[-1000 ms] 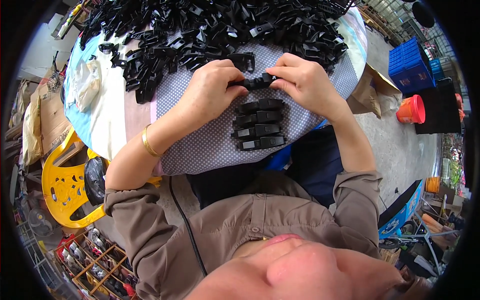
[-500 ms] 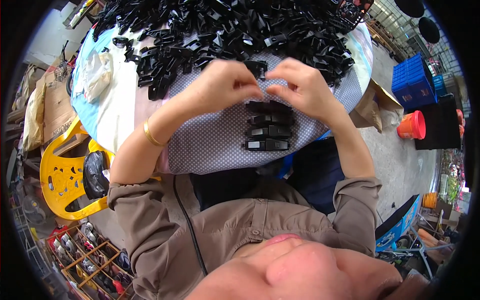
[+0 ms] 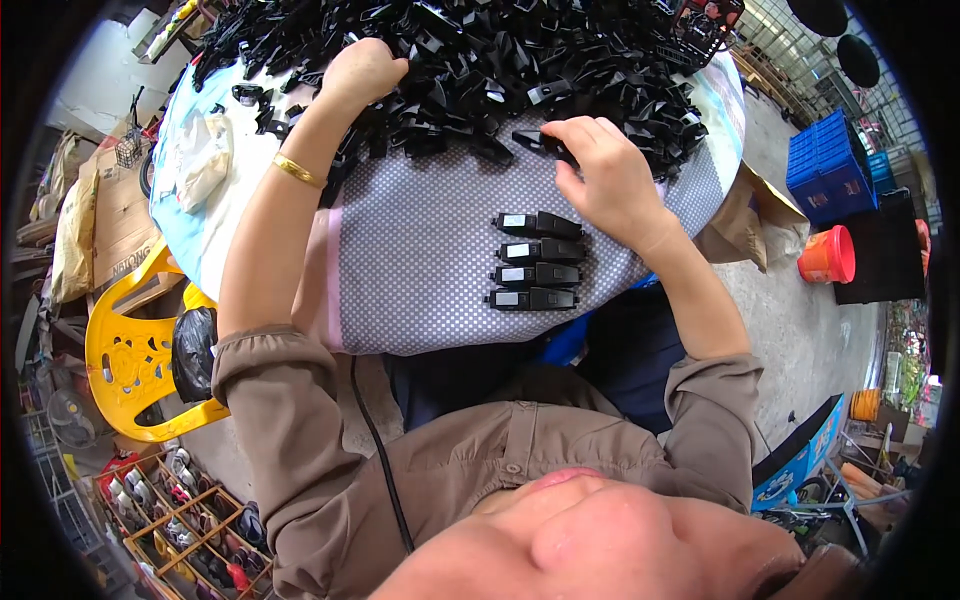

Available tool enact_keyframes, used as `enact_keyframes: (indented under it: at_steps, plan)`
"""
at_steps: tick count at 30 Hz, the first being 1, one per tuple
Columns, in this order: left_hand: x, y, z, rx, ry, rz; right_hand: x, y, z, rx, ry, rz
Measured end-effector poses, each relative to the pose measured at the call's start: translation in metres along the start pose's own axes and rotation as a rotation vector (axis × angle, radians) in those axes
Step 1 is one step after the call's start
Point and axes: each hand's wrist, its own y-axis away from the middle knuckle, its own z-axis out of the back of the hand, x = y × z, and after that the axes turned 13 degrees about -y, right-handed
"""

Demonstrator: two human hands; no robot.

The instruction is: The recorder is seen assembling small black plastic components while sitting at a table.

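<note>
My right hand [image 3: 608, 172] pinches a black plastic part [image 3: 532, 141] at the near edge of a big heap of black plastic pieces [image 3: 460, 75]. Over the heap's left side is my left hand [image 3: 362, 75], its fingers curled down among the pieces; whatever is in them is hidden. Closer to me, several long black plastic parts [image 3: 540, 274] lie in a neat column on the dotted grey cloth [image 3: 410, 260]. Each has a pale rectangle toward its left end.
A crumpled clear plastic bag [image 3: 204, 160] lies at the table's left. Beside the table stand a yellow plastic chair [image 3: 125, 350] on the left, and a red bucket [image 3: 827, 255] and blue crate [image 3: 830, 165] on the right. A black basket [image 3: 703, 30] sits at the far right.
My hands were together over the cloth and have parted. The left moved up and left to the heap; the right shifted slightly right. The column of parts, partly shaded before, now shows fully.
</note>
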Motion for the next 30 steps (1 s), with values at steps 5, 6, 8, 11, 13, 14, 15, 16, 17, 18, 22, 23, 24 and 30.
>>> enact_keyframes:
  at_steps: [5,6,8,11,13,14,15,16,17,18,22,23,24,30]
  plan:
    - [-0.015,0.003,-0.001,-0.007,-0.036,-0.019,-0.006,0.009,0.003,-0.022,0.035,0.075]
    - [-0.014,0.005,0.002,0.034,0.021,0.007,-0.006,0.01,0.003,-0.044,-0.005,0.077]
    - [-0.005,0.008,-0.001,-0.015,0.022,-0.01,-0.006,0.012,0.004,-0.068,-0.045,0.078]
    - [0.017,0.013,-0.006,-0.104,0.142,0.036,-0.005,0.012,0.006,-0.053,-0.078,-0.009]
    - [0.033,0.016,-0.005,-0.11,0.253,0.044,-0.007,0.011,0.007,-0.001,-0.01,0.059]
    - [0.039,0.019,-0.004,-0.123,0.301,0.019,-0.007,0.012,0.008,-0.002,-0.011,0.059]
    - [0.039,0.022,-0.002,-0.124,0.303,0.017,-0.008,0.012,0.009,-0.001,0.01,0.062]
    - [0.039,0.025,0.0,-0.188,0.403,0.022,-0.008,0.012,0.01,0.001,0.031,0.065]
    - [0.04,0.029,0.003,-0.253,0.502,0.027,-0.007,0.012,0.011,0.001,0.034,0.065]
    - [0.04,0.036,0.01,-0.21,0.518,0.038,-0.003,0.012,0.011,-0.015,0.039,0.05]
    - [0.002,0.078,0.042,0.117,1.215,-0.191,0.009,0.017,0.017,-0.001,-0.043,-0.074]
    - [-0.013,0.088,0.049,0.201,1.254,-0.253,0.008,0.019,0.016,0.0,-0.037,-0.08]
    - [-0.022,0.095,0.052,0.275,1.174,-0.286,0.007,0.022,0.013,0.021,-0.082,-0.057]
    - [-0.059,0.116,0.04,0.473,0.86,-0.316,0.008,0.022,0.024,0.139,-0.142,-0.052]
